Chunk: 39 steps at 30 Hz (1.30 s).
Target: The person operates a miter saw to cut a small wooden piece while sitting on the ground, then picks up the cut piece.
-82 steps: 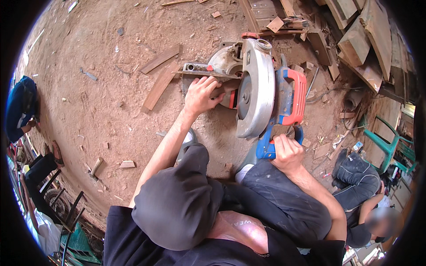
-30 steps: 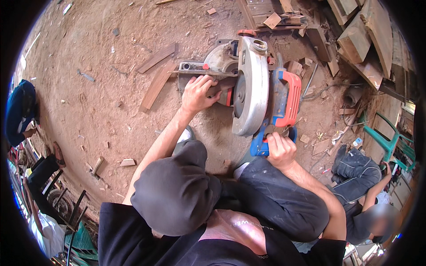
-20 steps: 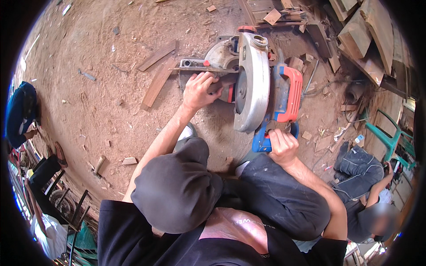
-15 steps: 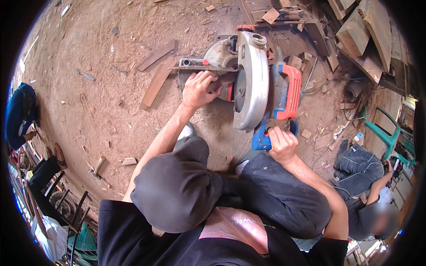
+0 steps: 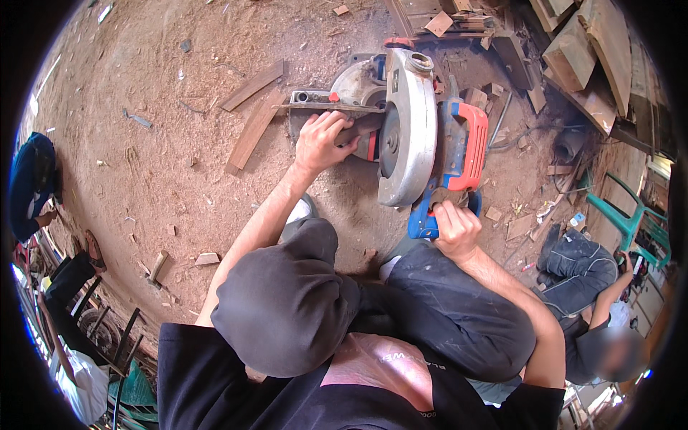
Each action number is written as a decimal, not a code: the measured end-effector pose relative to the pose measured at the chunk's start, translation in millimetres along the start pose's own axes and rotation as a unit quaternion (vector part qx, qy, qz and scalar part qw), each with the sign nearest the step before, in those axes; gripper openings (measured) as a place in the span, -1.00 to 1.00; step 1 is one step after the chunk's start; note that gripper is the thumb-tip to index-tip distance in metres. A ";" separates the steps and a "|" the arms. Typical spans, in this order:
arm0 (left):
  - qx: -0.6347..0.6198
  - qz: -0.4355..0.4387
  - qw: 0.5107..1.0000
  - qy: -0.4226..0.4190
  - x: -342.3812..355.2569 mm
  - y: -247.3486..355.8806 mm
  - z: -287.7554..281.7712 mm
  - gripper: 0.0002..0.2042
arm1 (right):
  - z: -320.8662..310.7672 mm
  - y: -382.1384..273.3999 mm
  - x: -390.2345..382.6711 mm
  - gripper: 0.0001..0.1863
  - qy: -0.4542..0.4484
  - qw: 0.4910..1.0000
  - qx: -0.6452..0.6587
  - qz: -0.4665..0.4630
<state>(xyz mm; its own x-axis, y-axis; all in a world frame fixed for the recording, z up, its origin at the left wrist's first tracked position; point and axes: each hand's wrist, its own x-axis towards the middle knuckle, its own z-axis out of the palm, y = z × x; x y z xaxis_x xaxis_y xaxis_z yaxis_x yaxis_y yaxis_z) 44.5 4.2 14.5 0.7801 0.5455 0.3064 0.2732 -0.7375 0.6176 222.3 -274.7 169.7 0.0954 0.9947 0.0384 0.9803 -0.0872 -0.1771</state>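
Note:
A miter saw (image 5: 412,136) with a grey blade guard and a blue-and-red motor body stands on the ground in front of me. Wrapped round its blue rear handle is my right hand (image 5: 456,228), closed. My left hand (image 5: 324,141) presses a short dark wood piece (image 5: 362,127) against the saw's metal fence (image 5: 333,107), left of the blade, its fingers curled over the wood. The guard covers much of the blade (image 5: 389,142). Where the blade meets the wood is hidden from me.
Two wood strips (image 5: 252,132) lie on the dirt floor left of the saw. Stacked boards (image 5: 573,64) rise at the far right, near a green plastic chair (image 5: 622,215). One person (image 5: 584,287) crouches at right; another (image 5: 32,186) is at the left edge. A cable (image 5: 527,135) runs right of the saw.
The saw's guard and motor have shifted very slightly up and right in view. Both my hands keep their grips. The person at right has moved an arm a little.

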 end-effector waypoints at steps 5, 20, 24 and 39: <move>0.002 0.002 1.000 -0.001 0.1 -0.3 -1.5 -0.70 | 0.5 -0.9 0.7 -0.74 -0.001 1.000 0.003 -0.002; 0.002 0.002 1.000 -0.006 -0.6 -0.8 1.0 -0.70 | 1.0 -2.1 3.7 -0.82 0.025 1.000 -0.012 -0.003; 0.002 0.005 1.000 -0.003 -0.8 -1.3 0.8 -0.69 | 1.4 -2.5 4.1 -0.81 0.022 1.000 -0.011 -0.003; -0.006 0.004 1.000 -0.002 0.6 -0.5 -0.1 -0.70 | 6.0 -2.4 2.0 -0.82 0.022 1.000 -0.007 0.000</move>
<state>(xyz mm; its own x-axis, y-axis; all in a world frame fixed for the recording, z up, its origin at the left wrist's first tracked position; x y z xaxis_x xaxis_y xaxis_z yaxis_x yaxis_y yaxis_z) 44.7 4.9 14.4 0.7849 0.5377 0.3078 0.2599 -0.7367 0.6243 219.1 -272.1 164.3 0.1030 0.9913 0.0819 0.9825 -0.0886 -0.1641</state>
